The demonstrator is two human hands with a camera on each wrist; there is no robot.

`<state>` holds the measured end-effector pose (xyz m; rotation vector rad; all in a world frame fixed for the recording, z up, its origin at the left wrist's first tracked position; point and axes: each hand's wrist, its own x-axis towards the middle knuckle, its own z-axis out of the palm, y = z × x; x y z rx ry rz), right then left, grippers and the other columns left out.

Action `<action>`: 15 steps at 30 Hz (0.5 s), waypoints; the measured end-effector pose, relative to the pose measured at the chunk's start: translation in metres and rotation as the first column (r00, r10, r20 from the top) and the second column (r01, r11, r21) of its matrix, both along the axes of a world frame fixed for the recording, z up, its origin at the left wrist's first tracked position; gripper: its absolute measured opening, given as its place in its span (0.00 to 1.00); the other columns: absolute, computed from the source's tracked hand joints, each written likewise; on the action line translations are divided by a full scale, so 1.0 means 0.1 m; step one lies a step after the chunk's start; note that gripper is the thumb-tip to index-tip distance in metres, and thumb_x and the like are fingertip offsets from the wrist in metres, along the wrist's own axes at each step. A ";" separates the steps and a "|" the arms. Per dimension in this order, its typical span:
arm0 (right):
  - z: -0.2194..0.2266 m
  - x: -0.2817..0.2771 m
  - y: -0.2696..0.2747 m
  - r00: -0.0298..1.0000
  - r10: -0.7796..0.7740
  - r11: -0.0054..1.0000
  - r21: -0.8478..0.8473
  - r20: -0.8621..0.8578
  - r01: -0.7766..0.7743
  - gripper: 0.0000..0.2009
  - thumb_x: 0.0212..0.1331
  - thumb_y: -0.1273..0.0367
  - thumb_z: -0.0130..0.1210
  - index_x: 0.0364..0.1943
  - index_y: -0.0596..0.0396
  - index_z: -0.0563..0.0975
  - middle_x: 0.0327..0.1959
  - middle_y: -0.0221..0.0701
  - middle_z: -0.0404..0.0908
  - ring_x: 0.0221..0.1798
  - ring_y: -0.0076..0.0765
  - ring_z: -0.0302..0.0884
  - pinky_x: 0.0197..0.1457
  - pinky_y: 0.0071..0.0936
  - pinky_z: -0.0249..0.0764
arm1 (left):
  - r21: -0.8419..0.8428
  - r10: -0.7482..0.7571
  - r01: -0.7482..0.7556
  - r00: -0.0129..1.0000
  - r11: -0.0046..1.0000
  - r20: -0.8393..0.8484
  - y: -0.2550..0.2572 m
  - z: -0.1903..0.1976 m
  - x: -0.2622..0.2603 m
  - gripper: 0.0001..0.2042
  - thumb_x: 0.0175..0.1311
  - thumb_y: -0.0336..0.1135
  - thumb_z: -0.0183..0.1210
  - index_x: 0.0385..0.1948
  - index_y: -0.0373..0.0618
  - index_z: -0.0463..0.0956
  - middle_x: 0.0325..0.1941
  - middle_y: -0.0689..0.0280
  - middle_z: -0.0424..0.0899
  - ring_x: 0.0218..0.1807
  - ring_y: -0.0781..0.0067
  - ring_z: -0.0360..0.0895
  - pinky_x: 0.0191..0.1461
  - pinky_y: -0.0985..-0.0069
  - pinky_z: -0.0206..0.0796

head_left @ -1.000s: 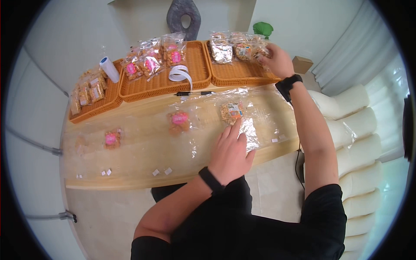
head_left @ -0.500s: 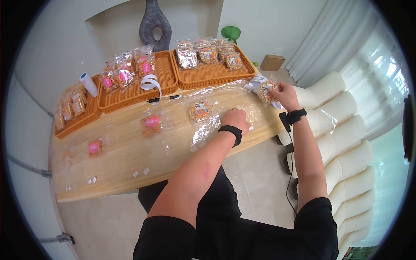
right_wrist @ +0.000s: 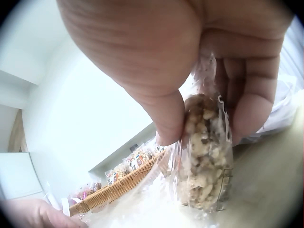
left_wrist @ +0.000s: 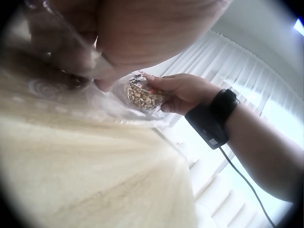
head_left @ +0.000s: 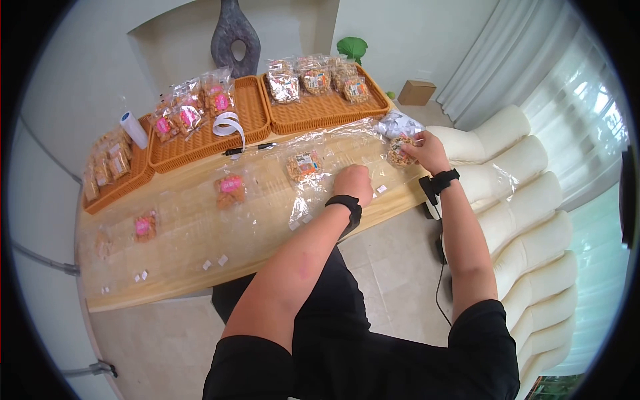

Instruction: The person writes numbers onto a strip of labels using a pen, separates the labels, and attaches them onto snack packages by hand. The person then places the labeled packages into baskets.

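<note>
My right hand (head_left: 432, 152) pinches a clear-wrapped round puffed-grain cracker (head_left: 399, 152) over the right end of the table. The right wrist view shows the cracker edge-on, thumb on one side and fingers on the other. To its left, my left hand (head_left: 353, 184) is low over the table with curled fingers, gripping clear plastic film (left_wrist: 90, 71), probably a bag. The film spreads toward the cracker. Left of this hand, another wrapped grain cracker (head_left: 305, 165) lies on clear film, followed by pink-labelled snack packs (head_left: 231, 189).
Wicker trays (head_left: 327, 120) line the back, bearing wrapped snacks. A white paper strip (head_left: 229, 125), a black pen (head_left: 248, 149) and a white roll (head_left: 134, 129) lie there. Small white squares (head_left: 215, 261) dot the table (head_left: 173, 280). White crumpled plastic (head_left: 399, 125) sits at the right corner.
My right hand has brought the grain cracker from the right tray down to the table's right end. The left hand has left the labelled cracker, shifted right and curled its fingers on the film.
</note>
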<state>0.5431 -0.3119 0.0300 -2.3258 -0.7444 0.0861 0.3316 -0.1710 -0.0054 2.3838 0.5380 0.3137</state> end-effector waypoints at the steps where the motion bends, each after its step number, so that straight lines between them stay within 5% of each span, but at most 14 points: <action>1: -0.02 0.01 0.02 1.000 0.018 1.000 0.009 -0.017 -0.018 0.22 0.52 0.64 0.73 0.44 0.62 0.76 0.28 0.28 0.79 0.28 0.22 0.77 0.25 0.22 0.72 | -0.018 -0.013 0.013 1.000 1.000 0.011 0.01 -0.01 -0.01 0.08 0.58 0.33 0.61 0.32 0.37 0.83 0.41 0.48 0.84 0.47 0.45 0.81 0.54 0.56 0.73; 8: 0.03 -0.16 0.19 0.997 0.062 0.998 0.016 0.049 -0.063 0.18 0.53 0.68 0.72 0.41 0.62 0.75 0.31 0.26 0.78 0.35 0.20 0.74 0.38 0.22 0.75 | -0.045 -0.021 0.023 0.999 0.999 0.042 -0.01 0.06 -0.11 0.12 0.56 0.37 0.64 0.32 0.33 0.83 0.41 0.46 0.82 0.49 0.44 0.79 0.56 0.55 0.71; 10: -0.01 -0.15 0.25 0.975 0.194 0.936 0.319 -0.109 -0.150 0.15 0.54 0.69 0.71 0.38 0.61 0.76 0.32 0.29 0.81 0.32 0.23 0.76 0.37 0.26 0.75 | -0.029 -0.039 0.041 0.998 0.999 0.038 0.00 0.03 -0.10 0.13 0.56 0.37 0.64 0.32 0.33 0.83 0.42 0.46 0.82 0.49 0.44 0.79 0.57 0.55 0.70; 15: 0.06 -0.09 0.36 0.971 0.193 0.923 0.363 -0.138 -0.132 0.13 0.56 0.73 0.69 0.39 0.61 0.76 0.32 0.28 0.82 0.32 0.23 0.78 0.36 0.26 0.76 | 0.007 -0.058 0.057 0.997 0.998 0.043 0.01 -0.06 -0.08 0.15 0.56 0.39 0.65 0.34 0.33 0.84 0.43 0.46 0.82 0.50 0.45 0.79 0.57 0.57 0.70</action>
